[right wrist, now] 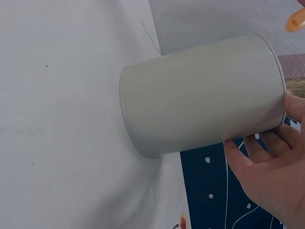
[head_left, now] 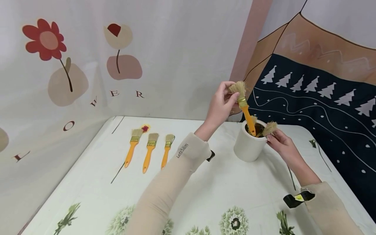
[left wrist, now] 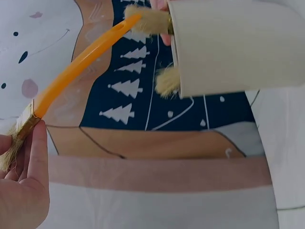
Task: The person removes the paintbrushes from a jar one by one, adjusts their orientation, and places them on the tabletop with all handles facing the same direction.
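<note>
My left hand [head_left: 219, 106] pinches a paintbrush [head_left: 249, 118] by its pale bristles, near the gold metal ferrule. Its orange handle [left wrist: 86, 59] points down at the mouth of a white cylindrical pot [head_left: 247, 147]. In the left wrist view the handle's tip is just outside the rim, overlapping the bristles of another brush. Two brushes stand in the pot, bristles up: one paintbrush [head_left: 269, 128] leans over the right rim, the other paintbrush [left wrist: 167, 82] sits farther back. My right hand [right wrist: 274, 164] holds the pot's side, thumb at the rim and fingers along the wall.
Three more orange-handled paintbrushes lie in a row on the table's left: a left brush [head_left: 132, 148], a middle brush [head_left: 149, 152] and a right brush [head_left: 166, 151]. Printed flowers mark the white tablecloth [head_left: 205, 192]. A patterned curtain [head_left: 176, 65] hangs behind the table.
</note>
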Demonstrator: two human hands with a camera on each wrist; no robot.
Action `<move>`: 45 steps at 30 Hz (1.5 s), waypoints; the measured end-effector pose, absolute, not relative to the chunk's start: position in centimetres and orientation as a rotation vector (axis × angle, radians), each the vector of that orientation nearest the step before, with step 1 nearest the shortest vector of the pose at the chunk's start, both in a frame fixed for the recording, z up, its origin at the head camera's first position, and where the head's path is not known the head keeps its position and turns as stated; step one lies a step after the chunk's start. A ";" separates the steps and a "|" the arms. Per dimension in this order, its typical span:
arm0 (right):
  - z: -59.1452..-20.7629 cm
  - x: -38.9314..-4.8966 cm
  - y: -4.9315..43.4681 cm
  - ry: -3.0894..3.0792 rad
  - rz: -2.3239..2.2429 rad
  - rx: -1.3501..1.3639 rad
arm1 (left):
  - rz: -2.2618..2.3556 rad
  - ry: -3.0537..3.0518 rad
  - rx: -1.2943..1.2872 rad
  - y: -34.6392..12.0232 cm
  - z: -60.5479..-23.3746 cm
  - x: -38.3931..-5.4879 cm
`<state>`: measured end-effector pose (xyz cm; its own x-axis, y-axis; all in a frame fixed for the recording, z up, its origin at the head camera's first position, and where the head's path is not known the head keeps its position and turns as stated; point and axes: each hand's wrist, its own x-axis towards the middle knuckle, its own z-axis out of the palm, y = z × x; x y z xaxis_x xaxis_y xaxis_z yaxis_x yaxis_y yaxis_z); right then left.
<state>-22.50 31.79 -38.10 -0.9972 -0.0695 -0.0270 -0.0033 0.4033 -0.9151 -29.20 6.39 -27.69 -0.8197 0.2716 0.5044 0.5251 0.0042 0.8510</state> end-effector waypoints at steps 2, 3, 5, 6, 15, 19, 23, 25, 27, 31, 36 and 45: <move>-38.1 -22.5 31.8 2.583 -1.687 -0.071 | -1.894 -2.072 -0.829 5.8 -27.6 -29.4; -38.1 -22.4 31.8 2.583 -1.690 -0.074 | -1.890 -2.070 -0.824 5.5 -27.6 -29.5; -38.1 -22.4 31.8 2.584 -1.693 -0.083 | -1.888 -2.060 -0.816 4.9 -27.7 -29.7; -38.1 -22.5 31.8 2.582 -1.694 -0.086 | -1.894 -2.050 -0.816 4.6 -27.8 -29.8; -38.0 -22.4 31.8 2.588 -1.678 -0.087 | -1.941 -2.050 -0.761 2.0 -28.5 -30.4; -37.9 -22.4 31.7 2.585 -1.682 -0.084 | -1.952 -2.053 -0.721 0.8 -29.0 -30.6; -37.9 -22.4 31.7 2.581 -1.691 -0.081 | -1.954 -2.051 -0.701 -0.2 -29.4 -30.9; -37.9 -22.4 31.7 2.579 -1.696 -0.082 | -1.951 -2.057 -0.688 -0.7 -29.6 -31.0; -37.9 -22.4 31.7 2.577 -1.698 -0.082 | -1.946 -2.062 -0.671 -1.2 -29.9 -31.1; -37.9 -22.4 31.7 2.577 -1.695 -0.077 | -1.928 -2.095 -0.629 -2.2 -30.5 -31.3; -37.9 -22.4 31.7 2.576 -1.695 -0.073 | -1.923 -2.134 -0.602 -3.2 -31.4 -31.4; -37.9 -22.4 31.8 2.564 -1.695 -0.078 | -1.913 -2.197 -0.527 -5.0 -33.2 -31.9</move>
